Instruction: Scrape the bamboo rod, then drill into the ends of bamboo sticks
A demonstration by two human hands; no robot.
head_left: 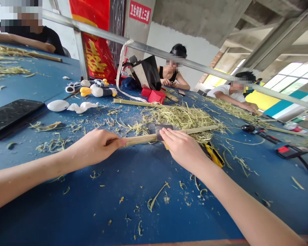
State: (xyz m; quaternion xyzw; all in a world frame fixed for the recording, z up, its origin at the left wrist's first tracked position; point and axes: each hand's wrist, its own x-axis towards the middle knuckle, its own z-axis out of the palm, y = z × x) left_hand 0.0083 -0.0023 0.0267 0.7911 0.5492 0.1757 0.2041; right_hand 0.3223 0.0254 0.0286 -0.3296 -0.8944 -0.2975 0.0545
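My left hand [93,147] is closed around the near end of a long pale bamboo stick [195,130] that lies across the blue table [123,191]. My right hand [182,147] grips a flat dark metal scraper blade [162,130] and presses it against the stick near its middle. Behind the stick lies a heap of thin greenish bamboo shavings [181,118]. A yellow-handled tool [214,155] lies on the table just under my right wrist.
A black phone [11,114], a white oval object [58,105], crumpled tissue, scissors and duck toys [97,91] lie at left. A black bag [146,72] and red boxes [154,95] stand behind. Three other people sit around the table. A black and red tool [284,148] lies at right.
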